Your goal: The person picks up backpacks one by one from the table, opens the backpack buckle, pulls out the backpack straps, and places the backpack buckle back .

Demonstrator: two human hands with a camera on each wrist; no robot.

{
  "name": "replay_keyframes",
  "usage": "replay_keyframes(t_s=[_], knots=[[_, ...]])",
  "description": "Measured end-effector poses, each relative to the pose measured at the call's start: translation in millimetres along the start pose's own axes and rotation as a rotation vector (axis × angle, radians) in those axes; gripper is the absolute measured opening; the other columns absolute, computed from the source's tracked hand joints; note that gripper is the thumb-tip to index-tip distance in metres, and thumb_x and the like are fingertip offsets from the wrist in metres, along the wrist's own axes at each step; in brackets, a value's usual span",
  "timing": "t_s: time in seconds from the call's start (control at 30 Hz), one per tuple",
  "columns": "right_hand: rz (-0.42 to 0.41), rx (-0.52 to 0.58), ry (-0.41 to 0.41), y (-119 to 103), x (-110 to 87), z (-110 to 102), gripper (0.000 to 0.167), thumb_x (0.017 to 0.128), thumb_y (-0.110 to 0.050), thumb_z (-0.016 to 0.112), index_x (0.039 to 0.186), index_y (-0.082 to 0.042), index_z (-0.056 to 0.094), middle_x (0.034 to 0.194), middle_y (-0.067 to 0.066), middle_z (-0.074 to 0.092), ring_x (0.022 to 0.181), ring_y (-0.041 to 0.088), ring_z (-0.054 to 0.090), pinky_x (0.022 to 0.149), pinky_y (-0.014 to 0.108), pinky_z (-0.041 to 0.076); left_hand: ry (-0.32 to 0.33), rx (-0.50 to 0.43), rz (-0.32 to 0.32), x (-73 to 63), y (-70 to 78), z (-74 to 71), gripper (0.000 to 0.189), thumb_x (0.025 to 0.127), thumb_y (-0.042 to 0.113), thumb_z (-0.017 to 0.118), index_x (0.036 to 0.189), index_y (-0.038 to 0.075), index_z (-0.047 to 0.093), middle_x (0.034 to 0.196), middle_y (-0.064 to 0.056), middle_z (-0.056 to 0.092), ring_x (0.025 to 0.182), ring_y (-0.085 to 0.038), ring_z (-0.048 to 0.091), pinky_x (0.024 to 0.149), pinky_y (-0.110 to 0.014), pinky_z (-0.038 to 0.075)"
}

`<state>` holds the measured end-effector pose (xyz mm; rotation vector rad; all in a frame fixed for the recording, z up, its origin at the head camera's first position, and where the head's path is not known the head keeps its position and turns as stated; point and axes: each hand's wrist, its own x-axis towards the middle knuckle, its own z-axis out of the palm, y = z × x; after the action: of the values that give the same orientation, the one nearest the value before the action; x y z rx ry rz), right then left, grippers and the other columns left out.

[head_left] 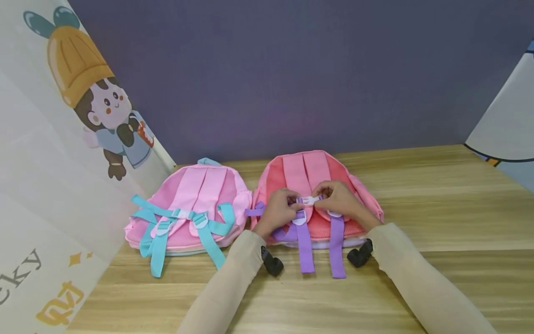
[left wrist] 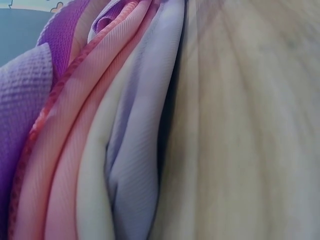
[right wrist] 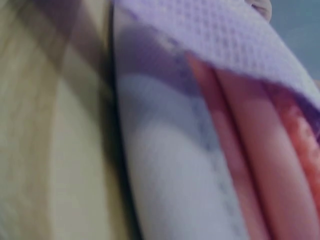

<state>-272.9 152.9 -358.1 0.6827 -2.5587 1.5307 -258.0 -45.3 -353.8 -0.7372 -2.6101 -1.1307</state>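
Observation:
A coral-pink backpack [head_left: 273,178] lies with its shoulder straps up, purple webbing [head_left: 306,250] trailing from its lower edge. Above its back panel, a white side-release buckle [head_left: 309,200] spans the gap between both hands. The left hand [head_left: 277,209] pinches the buckle's left end where the purple strap joins. At the right end, the right hand [head_left: 341,198] grips with thumb and fingers. Both wrist views look low along the bag's layered bottom edge, with purple webbing [left wrist: 22,110] in the left one and a lilac strap [right wrist: 215,37] across the right one; the buckle is outside both.
A lighter pink backpack [head_left: 181,185] with turquoise straps [head_left: 158,255] lies close on the left, its white buckle [head_left: 182,213] across the front. Both bags rest on a wood-grain table [head_left: 438,208] before a dark panel [head_left: 292,79]. A cartoon-printed wall [head_left: 54,185] stands left.

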Motion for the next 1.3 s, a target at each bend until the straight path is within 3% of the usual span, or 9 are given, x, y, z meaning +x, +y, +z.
replay_keyframes(t_s=[0.57,1.07,1.3], knots=[[-0.015,-0.047,0.005,-1.1,0.6,-0.7,0.012,0.075,-0.001,0.073,0.082,-0.003,0.064,0.072,0.002,0.052,0.067,0.012,0.046,0.063,0.021,0.039,0.016,-0.06,-0.001,0.4,-1.9,-0.3,0.009,0.08,0.001,0.069,0.089,-0.001,0.071,0.076,-0.009,0.063,0.066,-0.009,0.049,0.058,-0.017,0.041],[0.029,-0.052,0.023,-2.5,0.3,-1.0,0.012,0.074,-0.001,0.071,0.083,-0.001,0.063,0.069,0.002,0.052,0.065,0.012,0.047,0.06,0.021,0.04,0.006,-0.121,-0.005,-1.1,-2.0,0.5,0.017,0.082,-0.001,0.068,0.099,-0.003,0.07,0.087,-0.014,0.067,0.074,-0.012,0.055,0.065,-0.017,0.046],[0.031,-0.079,0.015,-3.0,-0.9,-0.8,0.011,0.076,-0.003,0.073,0.083,-0.002,0.064,0.071,0.003,0.053,0.067,0.015,0.047,0.062,0.022,0.041,0.009,-0.094,0.001,-1.7,-2.1,0.1,0.018,0.083,0.001,0.069,0.1,-0.003,0.07,0.091,-0.014,0.067,0.078,-0.016,0.06,0.069,-0.019,0.048]])
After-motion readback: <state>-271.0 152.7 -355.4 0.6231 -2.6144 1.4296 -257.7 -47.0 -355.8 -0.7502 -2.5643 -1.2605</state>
